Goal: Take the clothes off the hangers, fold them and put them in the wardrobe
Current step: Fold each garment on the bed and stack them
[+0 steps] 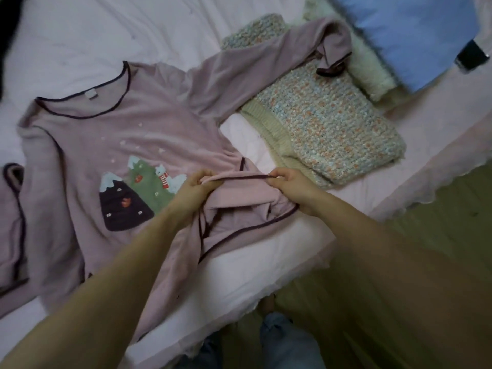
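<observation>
A soft mauve long-sleeved top with dark purple piping and an appliqué of mountains on its chest [111, 134] lies face up on a bed covered with a pale pink sheet [266, 251]. Its long axis runs from the neckline at upper left to the hem at lower right. The left hand [195, 186] and the right hand [291, 185] each pinch the piped hem edge, holding a stretch of it taut between them above bunched fabric. One sleeve reaches up and right, draped over a folded chunky knit sweater flecked blue, orange and cream [327, 129], which lies just beside the top and partly under that sleeve. Beyond it sit a fluffy cream cushion [372, 73] and a blue pillow [415, 35]. The other sleeve is cut off at the left edge. A dark shape in the top left corner is too blurred to identify. Below the bed edge show olive flooring [439, 235] and the person's blue jeans [287, 344]
</observation>
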`<act>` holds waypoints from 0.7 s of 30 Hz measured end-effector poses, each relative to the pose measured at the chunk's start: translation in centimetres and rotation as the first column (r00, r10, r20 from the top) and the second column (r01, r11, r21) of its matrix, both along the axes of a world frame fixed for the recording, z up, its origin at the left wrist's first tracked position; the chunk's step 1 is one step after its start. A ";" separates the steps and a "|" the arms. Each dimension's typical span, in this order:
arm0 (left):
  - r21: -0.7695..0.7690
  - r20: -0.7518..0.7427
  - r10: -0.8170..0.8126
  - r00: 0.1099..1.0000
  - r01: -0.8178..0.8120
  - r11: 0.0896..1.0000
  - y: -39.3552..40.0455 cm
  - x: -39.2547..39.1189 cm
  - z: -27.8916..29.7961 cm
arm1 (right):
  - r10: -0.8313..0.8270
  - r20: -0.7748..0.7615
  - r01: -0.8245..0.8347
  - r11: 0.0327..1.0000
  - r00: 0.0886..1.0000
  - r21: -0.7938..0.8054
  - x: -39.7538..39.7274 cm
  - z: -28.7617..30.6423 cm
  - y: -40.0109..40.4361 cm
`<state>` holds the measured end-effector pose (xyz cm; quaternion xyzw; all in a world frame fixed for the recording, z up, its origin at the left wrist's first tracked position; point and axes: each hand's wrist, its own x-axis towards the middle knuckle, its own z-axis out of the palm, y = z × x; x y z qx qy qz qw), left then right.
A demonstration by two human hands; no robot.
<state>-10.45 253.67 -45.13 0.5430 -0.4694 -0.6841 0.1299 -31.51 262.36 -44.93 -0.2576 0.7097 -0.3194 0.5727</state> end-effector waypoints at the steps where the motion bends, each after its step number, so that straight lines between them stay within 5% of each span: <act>1: 0.050 -0.063 0.026 0.998 -0.023 0.998 -0.5 -0.2 0.0 | 0.056 -0.054 -0.057 0.998 0.997 -0.011 0.2 0.1 -0.5; 4: 0.006 -0.108 0.051 0.993 -0.050 0.999 -1.3 -0.7 -0.3 | 0.264 -0.078 -0.261 0.964 0.961 0.043 0.4 0.7 -1.0; 7: -0.402 0.177 -0.173 0.969 0.232 0.886 -1.4 -0.5 -1.4 | 0.485 -0.264 -0.487 0.871 0.833 0.063 0.6 -0.2 -0.9; 9: -0.529 0.461 -0.350 0.815 0.569 0.630 -0.4 -0.5 -2.0 | 0.398 -0.327 -0.411 0.911 0.857 0.030 0.8 -0.9 -0.9; 12: -0.541 0.603 -0.380 0.701 0.710 0.451 2.0 -0.3 -2.1 | 0.114 -0.201 -0.111 0.994 0.973 0.023 0.9 -1.9 -0.6; 15: -0.529 0.636 -0.315 0.705 0.695 0.488 5.2 -0.9 -1.3 | -0.128 -0.059 0.130 0.991 0.990 0.024 1.2 -1.3 0.0; 19: -0.513 0.627 -0.222 0.746 0.611 0.603 7.2 -2.6 -0.9 | -0.093 -0.080 0.101 0.990 0.992 0.099 1.6 -0.9 0.3; 21: -0.551 0.491 -0.227 0.841 0.502 0.667 6.6 -2.3 -1.2 | -0.061 -0.111 0.074 0.990 0.992 0.118 1.2 -0.6 0.6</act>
